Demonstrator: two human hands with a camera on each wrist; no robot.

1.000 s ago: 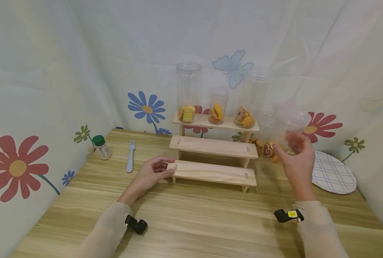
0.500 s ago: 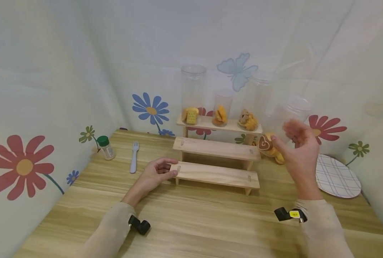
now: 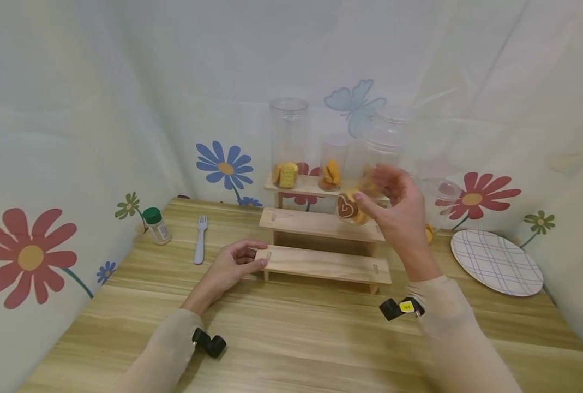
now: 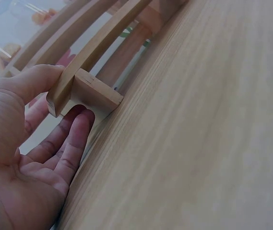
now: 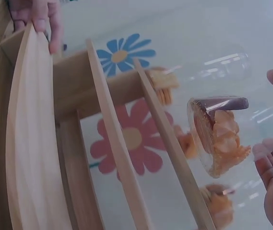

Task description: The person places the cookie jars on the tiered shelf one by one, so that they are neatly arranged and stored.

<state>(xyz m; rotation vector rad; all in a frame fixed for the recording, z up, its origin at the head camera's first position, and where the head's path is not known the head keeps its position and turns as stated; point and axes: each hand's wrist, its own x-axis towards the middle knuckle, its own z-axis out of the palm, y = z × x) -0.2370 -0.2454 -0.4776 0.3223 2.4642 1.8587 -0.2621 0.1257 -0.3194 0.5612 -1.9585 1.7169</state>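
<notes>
My right hand (image 3: 399, 213) grips a clear jar (image 3: 354, 210) of cookies, one a brown heart with white icing. The jar is slightly tilted and overlaps the middle step of a three-step wooden display stand (image 3: 325, 263) in the head view. In the right wrist view, the jar's round base (image 5: 203, 139) hangs off the stand's edges, with fingers and thumb around its clear wall. My left hand (image 3: 229, 265) holds the left end of the lowest step, thumb on top. In the left wrist view, the other fingers (image 4: 74, 148) curl in below the board (image 4: 86, 57).
On the top step stand a tall jar (image 3: 288, 136), a short jar (image 3: 332, 169) and another tall jar, partly hidden behind my right hand. Another clear jar (image 3: 445, 194) is right of the stand. A checked plate (image 3: 497, 262) lies farther right; a fork (image 3: 200, 240) and green-capped shaker (image 3: 156, 225) lie left.
My right hand has lifted the cookie jar from beside the stand's right end and carried it left, in front of the middle step. My left hand stays on the lowest step.
</notes>
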